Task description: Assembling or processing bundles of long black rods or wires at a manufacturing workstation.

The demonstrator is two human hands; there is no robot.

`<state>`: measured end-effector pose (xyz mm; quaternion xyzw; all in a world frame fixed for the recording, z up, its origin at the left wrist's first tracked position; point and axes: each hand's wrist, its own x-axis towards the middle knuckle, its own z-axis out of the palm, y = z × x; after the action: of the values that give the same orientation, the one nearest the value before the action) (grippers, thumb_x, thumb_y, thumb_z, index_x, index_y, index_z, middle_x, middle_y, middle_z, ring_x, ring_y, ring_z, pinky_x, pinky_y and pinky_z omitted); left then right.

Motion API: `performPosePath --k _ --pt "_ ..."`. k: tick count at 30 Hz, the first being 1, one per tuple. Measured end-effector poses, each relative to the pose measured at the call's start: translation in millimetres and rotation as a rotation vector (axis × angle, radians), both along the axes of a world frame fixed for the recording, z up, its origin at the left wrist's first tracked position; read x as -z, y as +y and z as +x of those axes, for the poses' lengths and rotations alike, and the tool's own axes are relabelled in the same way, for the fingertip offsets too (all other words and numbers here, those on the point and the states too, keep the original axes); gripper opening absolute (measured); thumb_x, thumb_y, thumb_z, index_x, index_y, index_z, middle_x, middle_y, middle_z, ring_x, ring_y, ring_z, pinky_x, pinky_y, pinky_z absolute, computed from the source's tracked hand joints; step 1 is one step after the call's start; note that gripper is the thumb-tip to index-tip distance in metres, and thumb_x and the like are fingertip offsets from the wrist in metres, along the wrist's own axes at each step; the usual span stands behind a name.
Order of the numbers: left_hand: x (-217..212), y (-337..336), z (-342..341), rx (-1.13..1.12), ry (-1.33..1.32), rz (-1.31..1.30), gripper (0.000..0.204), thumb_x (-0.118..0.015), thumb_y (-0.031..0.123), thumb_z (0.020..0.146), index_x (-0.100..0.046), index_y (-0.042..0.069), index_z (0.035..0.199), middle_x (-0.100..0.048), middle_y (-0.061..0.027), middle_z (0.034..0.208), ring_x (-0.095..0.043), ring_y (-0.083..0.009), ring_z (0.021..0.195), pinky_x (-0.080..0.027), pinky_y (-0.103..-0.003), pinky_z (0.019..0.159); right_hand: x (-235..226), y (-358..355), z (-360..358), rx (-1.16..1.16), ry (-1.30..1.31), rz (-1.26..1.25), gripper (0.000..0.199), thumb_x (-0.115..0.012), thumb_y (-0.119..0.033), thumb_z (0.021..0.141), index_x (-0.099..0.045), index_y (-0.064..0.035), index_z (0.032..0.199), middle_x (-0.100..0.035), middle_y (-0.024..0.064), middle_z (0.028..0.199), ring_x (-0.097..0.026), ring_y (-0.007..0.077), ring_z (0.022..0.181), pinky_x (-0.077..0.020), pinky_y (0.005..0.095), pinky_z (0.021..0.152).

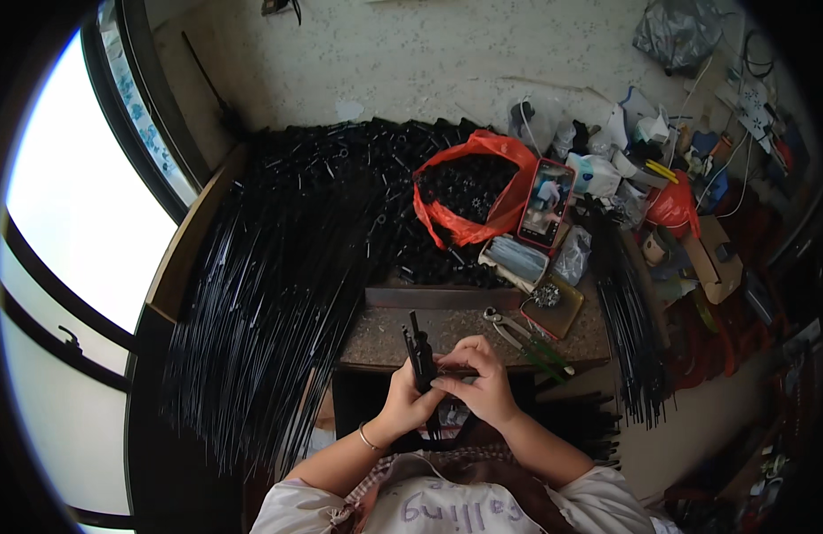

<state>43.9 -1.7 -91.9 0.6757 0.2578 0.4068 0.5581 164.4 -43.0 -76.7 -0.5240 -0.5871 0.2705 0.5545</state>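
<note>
In front of my chest, at the table's near edge, my left hand [406,398] is closed around a black part with thin upright rods [420,358]. Its exact kind is too dark to make out. My right hand [485,384] meets it from the right, thumb and index finger pinched at the part's side. Whether a smaller piece sits in that pinch is hidden. Beyond my right hand, pincers with green handles [521,340] lie on the speckled tabletop [429,327]. A shallow yellowish tray [564,313] holding small metal pieces [547,295] is just behind them.
Long thin black rods [251,294] cover the table's left side and overhang its edge. A red plastic bag [469,233] holds small black parts. Beside it stand a phone [547,203] and a box of thin pale strips [518,256]. More rods [627,338] hang at the right.
</note>
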Motion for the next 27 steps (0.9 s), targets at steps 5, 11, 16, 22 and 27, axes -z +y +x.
performPosePath --k 5,11,16,22,27 --pt "-45 -12 5 -0.035 -0.018 0.058 0.016 -0.046 -0.008 0.061 -0.046 -0.001 0.077 -0.053 -0.0105 0.077 -0.051 -0.0149 0.072 -0.04 -0.024 0.065 -49 -25 -8 0.238 -0.495 0.424 0.012 -0.061 -0.005 0.058 -0.055 -0.0039 0.069 -0.048 0.0036 0.065 -0.045 0.0174 0.057 -0.0366 0.0272 0.052" --pt "-69 -2 -32 0.223 -0.374 -0.03 0.02 -0.053 0.001 0.068 -0.036 0.004 0.076 -0.044 -0.0058 0.058 -0.05 -0.0177 0.061 -0.042 -0.033 0.062 -43 -48 16 0.229 -0.721 0.485 0.025 -0.06 -0.004 0.059 -0.055 0.0005 0.083 -0.052 0.0096 0.079 -0.051 0.0229 0.066 -0.0421 0.0293 0.058" --pt "-57 -17 -50 0.171 -0.396 -0.115 0.018 -0.055 -0.001 0.064 -0.04 0.004 0.071 -0.044 -0.004 0.057 -0.043 -0.0105 0.048 -0.037 -0.022 0.048 19 -75 38 0.489 -1.226 -0.428 0.042 -0.054 -0.011 0.066 -0.041 -0.0082 0.106 -0.034 0.017 0.107 -0.036 0.0319 0.095 -0.0352 0.038 0.074" --pt "-85 -29 -56 0.2 -0.133 0.204 0.041 -0.061 -0.001 0.061 -0.042 -0.001 0.097 -0.043 0.004 0.053 -0.039 -0.0039 0.047 -0.03 -0.015 0.045 18 -84 17 0.162 -0.255 -0.533 0.029 -0.05 -0.001 0.063 -0.047 -0.0045 0.091 -0.038 0.011 0.091 -0.042 0.0213 0.081 -0.0382 0.0297 0.064" --pt "-74 -15 -73 0.042 -0.154 0.275 0.08 -0.074 0.014 0.049 -0.029 0.0 0.114 -0.046 0.004 0.059 -0.038 -0.0021 0.046 -0.03 -0.014 0.044 -57 -106 -21 -0.11 0.347 -0.469 0.011 -0.056 -0.006 0.06 -0.052 -0.0021 0.069 -0.042 0.0084 0.089 -0.045 0.0143 0.072 -0.0369 0.0254 0.061"
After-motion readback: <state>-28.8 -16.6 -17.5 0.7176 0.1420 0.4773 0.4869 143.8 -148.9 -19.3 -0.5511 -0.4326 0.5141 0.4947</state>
